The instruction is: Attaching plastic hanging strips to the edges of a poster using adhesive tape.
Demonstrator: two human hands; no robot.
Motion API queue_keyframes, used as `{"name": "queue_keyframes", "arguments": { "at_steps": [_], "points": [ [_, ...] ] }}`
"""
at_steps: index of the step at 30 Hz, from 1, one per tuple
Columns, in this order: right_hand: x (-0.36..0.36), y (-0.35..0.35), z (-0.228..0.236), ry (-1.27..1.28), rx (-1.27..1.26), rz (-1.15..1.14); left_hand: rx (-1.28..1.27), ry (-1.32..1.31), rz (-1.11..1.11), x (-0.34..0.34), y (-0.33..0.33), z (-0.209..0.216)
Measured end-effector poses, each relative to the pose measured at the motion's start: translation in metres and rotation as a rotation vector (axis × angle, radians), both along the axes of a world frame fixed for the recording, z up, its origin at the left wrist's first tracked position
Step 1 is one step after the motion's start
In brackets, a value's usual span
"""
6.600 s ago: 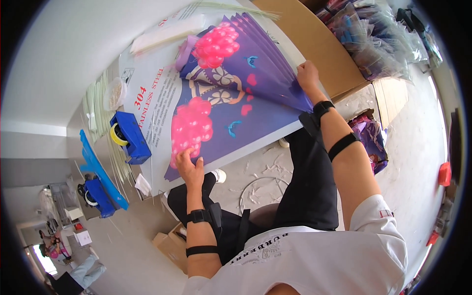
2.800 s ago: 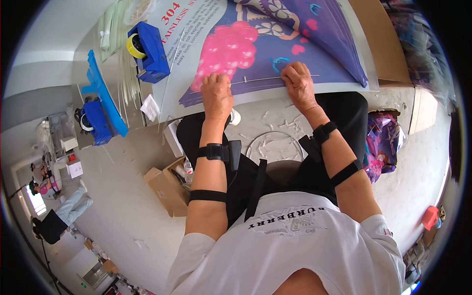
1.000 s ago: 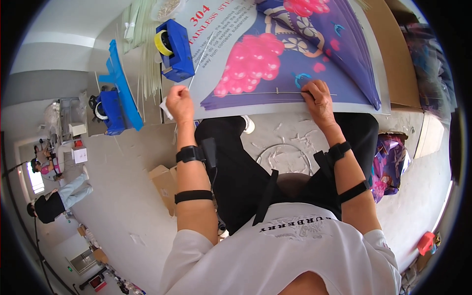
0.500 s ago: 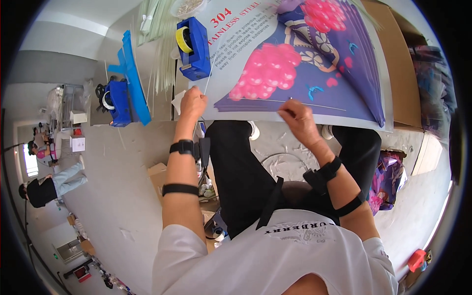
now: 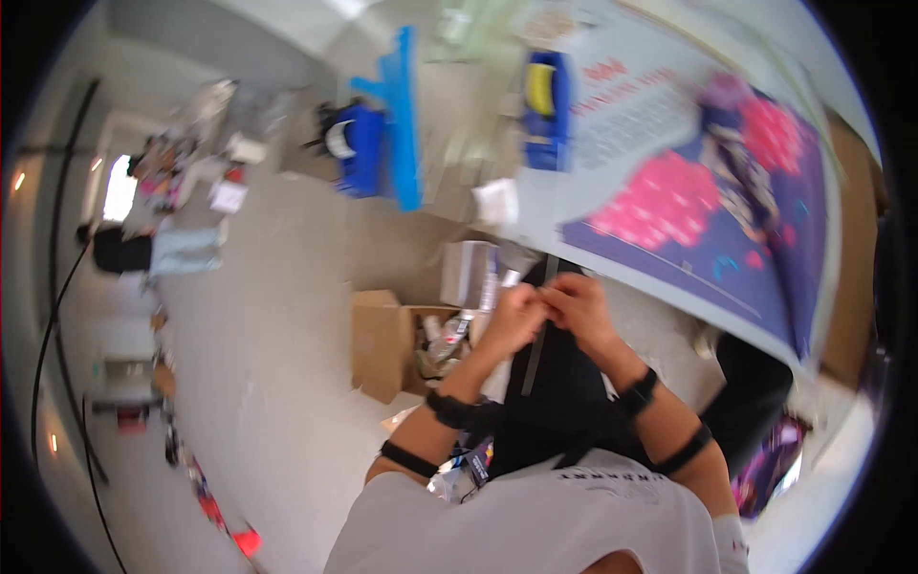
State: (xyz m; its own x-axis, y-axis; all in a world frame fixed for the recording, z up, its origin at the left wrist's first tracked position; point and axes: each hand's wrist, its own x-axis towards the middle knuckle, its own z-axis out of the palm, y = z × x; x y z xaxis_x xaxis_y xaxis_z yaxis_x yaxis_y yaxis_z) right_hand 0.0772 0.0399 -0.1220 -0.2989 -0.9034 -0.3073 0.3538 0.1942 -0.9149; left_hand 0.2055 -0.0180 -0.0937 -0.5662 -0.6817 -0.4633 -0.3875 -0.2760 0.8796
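My left hand [image 5: 514, 321] and my right hand [image 5: 579, 308] meet over my lap, just off the table's near edge. Both have their fingers pinched together on a thin pale strip [image 5: 535, 366], which shows above and below them. Motion blur hides the fingertips and any smaller piece there. Beyond my hands, the table holds purple printed sheets [image 5: 660, 251] with pink balloon pictures, lying on a larger grey printed sheet [image 5: 612, 177]. A thin pale line, apparently a stick, lies along the purple sheets' near edge. At their left stands a blue tape dispenser [image 5: 547, 143] with a yellow roll.
A second blue dispenser [image 5: 359, 153] and a light-blue plastic piece [image 5: 402, 124] are further left. Below the table edge stands an open cardboard box [image 5: 378, 344] of mixed items. Another carton [image 5: 854, 277] borders the table's right side. A person [image 5: 158, 251] is far left.
The view has swung right. My left hand has left the tape dispenser, my right hand has left the purple sheets, and the two have come together over my lap.
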Motion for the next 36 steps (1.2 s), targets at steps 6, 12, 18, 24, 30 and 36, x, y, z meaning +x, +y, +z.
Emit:
{"name": "queue_keyframes", "arguments": {
  "at_steps": [6,12,18,24,30,36],
  "points": [
    [-0.001,0.001,0.004,-0.112,0.115,0.112,-0.621,0.048,0.051,-0.010,-0.070,-0.015],
    [0.005,-0.012,0.011,-0.124,0.126,0.129,-0.851,-0.001,0.285,-0.080,-0.172,-0.002],
    [0.010,-0.019,0.014,-0.095,0.128,0.141,-0.150,0.099,0.185,-0.106,-0.203,0.005],
    [0.009,-0.017,0.001,-0.161,0.103,0.127,-0.025,0.108,0.198,-0.111,-0.202,0.020],
    [0.010,-0.014,0.000,-0.174,0.098,0.109,-0.095,-0.136,0.214,-0.130,-0.203,0.021],
    [0.009,-0.013,0.002,-0.142,0.097,0.108,-0.158,-0.193,0.222,-0.147,-0.210,0.022]
  ]
}}
